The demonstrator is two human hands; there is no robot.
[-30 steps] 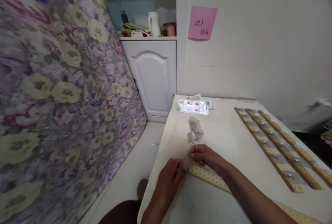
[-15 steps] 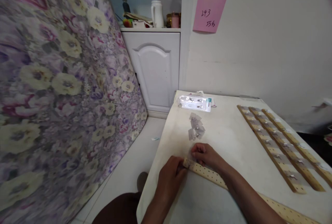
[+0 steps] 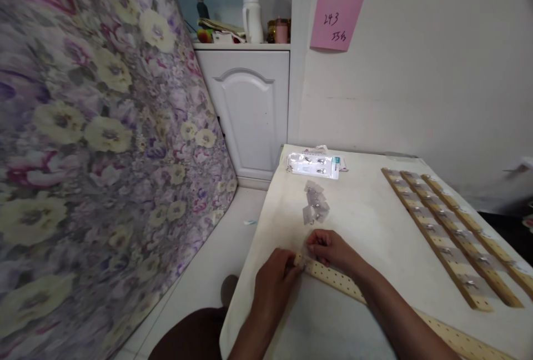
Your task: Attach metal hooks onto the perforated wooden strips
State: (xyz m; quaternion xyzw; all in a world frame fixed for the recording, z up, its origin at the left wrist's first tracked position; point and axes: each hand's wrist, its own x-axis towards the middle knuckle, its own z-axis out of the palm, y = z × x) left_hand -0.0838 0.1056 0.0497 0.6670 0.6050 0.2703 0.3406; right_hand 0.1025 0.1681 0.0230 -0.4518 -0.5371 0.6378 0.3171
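1. Shifted only very slightly since the earlier frame, with both hands at the same end of the wooden strip (image 3: 339,282).
2. With right hand (image 3: 328,246): fingers curled, thumb and forefinger pinched together on the edge of a clear piece (image 3: 307,263), above the strip's end.
3. With left hand (image 3: 275,282): fingers bent and touching the strip's end; impossible to tell if clamped, because of hidden tips.
4. Readable on the pink note (image 3: 337,18): "243", with handwritten characters below, not clear enough. Too small to read on the blister pack (image 3: 312,165): its teal label.
5. Left forearm rising from below, right forearm crossing over the strip from lower right.
6. Lying beyond the hands on the white table (image 3: 353,204): a pile of clear pieces (image 3: 315,204); to the right, three fitted strips (image 3: 437,232).
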